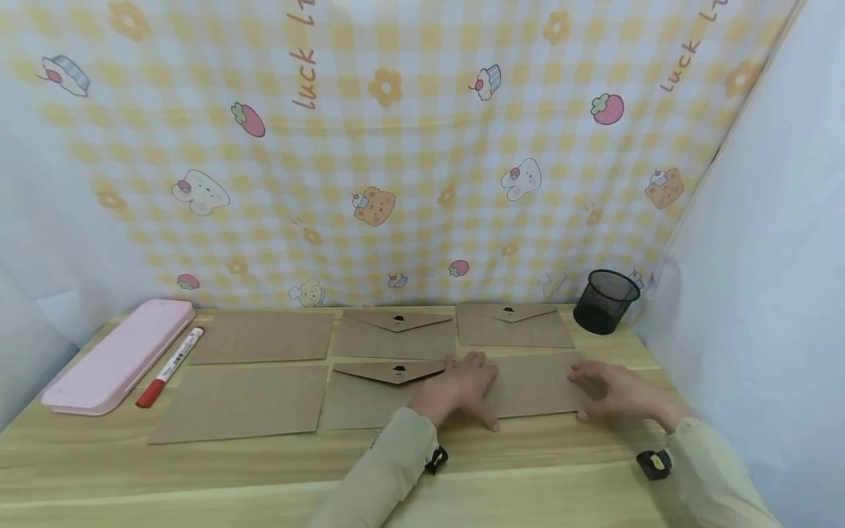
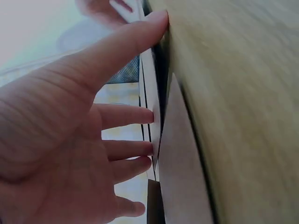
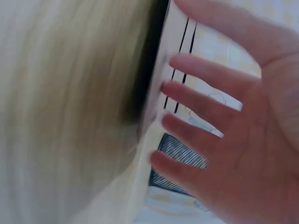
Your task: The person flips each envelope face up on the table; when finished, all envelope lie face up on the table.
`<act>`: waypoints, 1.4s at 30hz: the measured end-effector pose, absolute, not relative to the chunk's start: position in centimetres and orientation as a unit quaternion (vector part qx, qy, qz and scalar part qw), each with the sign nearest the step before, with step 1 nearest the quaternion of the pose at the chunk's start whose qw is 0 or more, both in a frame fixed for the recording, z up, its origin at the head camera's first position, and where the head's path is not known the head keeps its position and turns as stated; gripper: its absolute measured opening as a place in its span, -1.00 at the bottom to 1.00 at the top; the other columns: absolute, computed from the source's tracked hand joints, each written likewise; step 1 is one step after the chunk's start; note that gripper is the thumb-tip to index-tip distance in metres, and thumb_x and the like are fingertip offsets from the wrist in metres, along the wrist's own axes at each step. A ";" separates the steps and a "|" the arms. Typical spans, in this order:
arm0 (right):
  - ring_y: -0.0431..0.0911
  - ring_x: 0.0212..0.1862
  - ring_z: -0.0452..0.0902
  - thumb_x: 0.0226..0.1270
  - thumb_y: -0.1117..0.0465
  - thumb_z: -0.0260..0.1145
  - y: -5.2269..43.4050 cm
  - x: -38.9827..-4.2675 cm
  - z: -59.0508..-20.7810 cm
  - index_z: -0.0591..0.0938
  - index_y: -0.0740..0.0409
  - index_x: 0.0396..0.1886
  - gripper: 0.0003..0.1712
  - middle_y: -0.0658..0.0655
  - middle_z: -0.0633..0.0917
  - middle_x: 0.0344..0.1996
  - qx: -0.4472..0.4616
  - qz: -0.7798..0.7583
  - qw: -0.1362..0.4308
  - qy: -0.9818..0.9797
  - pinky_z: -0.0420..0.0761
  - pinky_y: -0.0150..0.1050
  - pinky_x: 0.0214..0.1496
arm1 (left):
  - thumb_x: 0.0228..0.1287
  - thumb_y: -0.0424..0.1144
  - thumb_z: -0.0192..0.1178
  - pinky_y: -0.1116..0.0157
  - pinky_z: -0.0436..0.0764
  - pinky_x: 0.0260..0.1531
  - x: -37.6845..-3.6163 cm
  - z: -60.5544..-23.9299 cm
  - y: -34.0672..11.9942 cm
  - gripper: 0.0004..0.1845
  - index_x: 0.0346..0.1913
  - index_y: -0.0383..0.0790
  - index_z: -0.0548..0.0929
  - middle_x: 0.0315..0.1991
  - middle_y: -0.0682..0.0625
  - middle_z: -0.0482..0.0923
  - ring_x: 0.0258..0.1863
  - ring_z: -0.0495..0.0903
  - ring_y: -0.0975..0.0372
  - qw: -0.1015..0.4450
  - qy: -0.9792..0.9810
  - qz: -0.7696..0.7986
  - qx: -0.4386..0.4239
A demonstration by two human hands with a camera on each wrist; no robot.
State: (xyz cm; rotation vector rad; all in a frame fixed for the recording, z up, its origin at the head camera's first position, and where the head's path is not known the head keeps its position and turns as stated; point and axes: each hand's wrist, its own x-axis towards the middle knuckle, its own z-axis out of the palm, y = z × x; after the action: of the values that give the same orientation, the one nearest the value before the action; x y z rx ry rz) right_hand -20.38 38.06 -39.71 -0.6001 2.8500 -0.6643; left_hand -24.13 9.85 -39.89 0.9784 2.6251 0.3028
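Envelope (image 1: 535,385), brown kraft, lay flat at the near right of the worktop (image 1: 264,469), plain side up, both hands on it. Left hand (image 1: 465,389) rested on its left edge, fingers straight and spread, thumb toward the near edge; the left wrist view showed fingertips (image 2: 147,115) against paper edges, nothing gripped. Right hand (image 1: 610,392) lay flat over the right edge, fingers loose and apart, a bit motion-blurred; the right wrist view showed spread fingers (image 3: 196,100) beside the paper, no pinch.

Step in hand, as I judge it: squaring or seating this envelope into the last slot of the front row. Next move likely calls for a light flat press and small slide to line it up with its neighbours, without nudging the flapped envelope (image 1: 386,392) just left of it, which the left hand partly overlapped.

Further left in the front row, a plain envelope (image 1: 244,403). Back row held three more: plain one (image 1: 264,336), flap-up one (image 1: 396,334), second flap-up one (image 1: 511,326).

Far left: red marker (image 1: 170,367) beside a pink case (image 1: 119,359). Far right: black mesh cup (image 1: 604,301), well apart from the hands. Checked cartoon cloth (image 1: 396,147) hung behind.
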 end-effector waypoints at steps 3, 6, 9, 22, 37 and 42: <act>0.32 0.14 0.05 -0.23 -0.07 0.39 38.4 -19.7 -39.7 0.44 0.24 0.02 -0.22 0.34 0.30 0.11 -0.199 -0.250 0.109 0.941 0.04 0.23 0.04 | -0.43 0.21 0.34 -0.13 -0.25 0.09 -24.2 -39.8 9.7 -0.05 0.18 -0.05 0.29 0.24 -0.05 0.08 0.24 -0.02 0.16 0.148 0.922 0.117 0.337; 0.37 0.14 -0.02 -0.27 -0.05 0.41 38.5 -19.3 -39.9 0.35 0.32 0.08 -0.11 0.41 0.20 0.14 -0.207 -0.259 0.109 0.937 0.01 0.28 0.01 | -0.48 0.22 0.36 -0.14 -0.33 0.07 -24.3 -40.1 9.6 -0.04 0.17 -0.01 0.30 0.19 0.00 0.15 0.19 0.09 0.20 0.142 0.922 0.127 0.337; 0.40 0.14 -0.09 -0.42 -0.07 0.47 38.2 -19.7 -40.0 0.26 0.42 0.12 0.09 0.48 0.12 0.15 -0.226 -0.231 0.088 0.942 -0.01 0.30 0.00 | -0.48 0.19 0.38 -0.14 -0.27 0.08 -24.5 -40.4 9.5 -0.03 0.18 0.01 0.27 0.11 0.04 0.20 0.13 0.15 0.21 0.135 0.914 0.144 0.353; 0.09 0.05 0.16 -0.66 -0.29 0.45 34.1 -20.7 -38.5 0.08 0.29 0.25 0.41 0.22 0.27 0.02 -0.240 -0.102 0.068 0.963 0.23 0.08 -0.08 | -0.43 0.04 0.42 -0.01 -0.08 0.12 -25.3 -38.3 7.6 0.00 0.22 -0.03 0.17 0.14 0.04 0.10 0.14 0.07 0.18 0.101 0.882 0.212 0.409; 0.19 0.16 0.06 -0.38 -0.09 0.47 31.5 -18.2 -35.9 0.38 0.19 0.05 -0.10 0.24 0.22 0.17 -0.305 -0.238 -0.150 0.910 0.09 0.06 0.12 | -0.40 -0.04 0.42 -0.03 -0.14 0.14 -23.7 -34.6 5.2 0.09 0.30 -0.07 0.03 0.21 -0.09 0.01 0.23 -0.10 0.07 0.083 0.915 0.157 0.361; 0.25 0.14 0.11 -0.17 -0.01 0.37 32.5 -16.8 -36.3 0.62 0.16 -0.53 -0.68 0.37 0.35 0.07 -0.420 -0.194 -0.291 0.837 -0.06 0.00 0.21 | -0.42 -0.02 0.41 -0.05 -0.17 0.12 -24.7 -34.0 2.6 0.09 0.29 -0.10 0.05 0.20 -0.11 0.02 0.21 -0.07 0.05 0.082 0.927 0.177 0.321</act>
State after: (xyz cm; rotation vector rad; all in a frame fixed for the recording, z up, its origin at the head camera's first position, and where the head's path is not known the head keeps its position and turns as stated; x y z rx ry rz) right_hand -16.81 32.51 -36.31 -1.6397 3.2652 -0.7563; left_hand -24.70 2.65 -33.99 0.9598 2.7682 0.5291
